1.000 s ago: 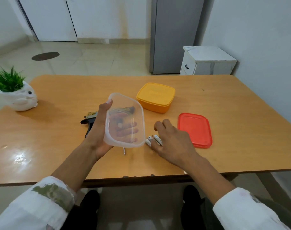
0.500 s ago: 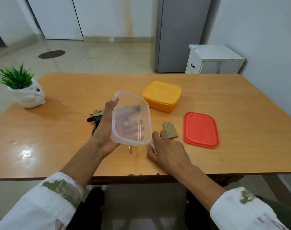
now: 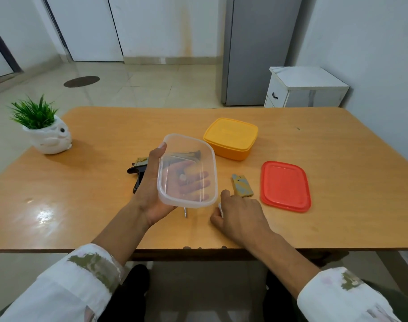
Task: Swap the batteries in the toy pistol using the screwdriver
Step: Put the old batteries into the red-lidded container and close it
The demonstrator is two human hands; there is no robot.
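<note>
My left hand (image 3: pixel 149 189) holds a clear plastic container (image 3: pixel 186 170) tilted up above the table, fingers under it and thumb on its rim. Behind it lies the toy pistol (image 3: pixel 139 169), dark with camouflage, mostly hidden by my hand and the container. A metal screwdriver tip (image 3: pixel 186 212) pokes out below the container. My right hand (image 3: pixel 240 214) rests on the table with its fingers curled around white batteries (image 3: pixel 220 209), only one end showing. The camouflage battery cover (image 3: pixel 242 188) lies just beyond my right hand.
A red lid (image 3: pixel 286 185) lies flat to the right of the cover. A closed yellow container (image 3: pixel 230 138) stands behind. A white owl pot with a green plant (image 3: pixel 47 135) sits at the far left. The table's front edge (image 3: pixel 198 248) is near my wrists.
My right hand has pulled back toward me and closed over the batteries, uncovering the camouflage cover. My left hand still holds the clear container in much the same pose.
</note>
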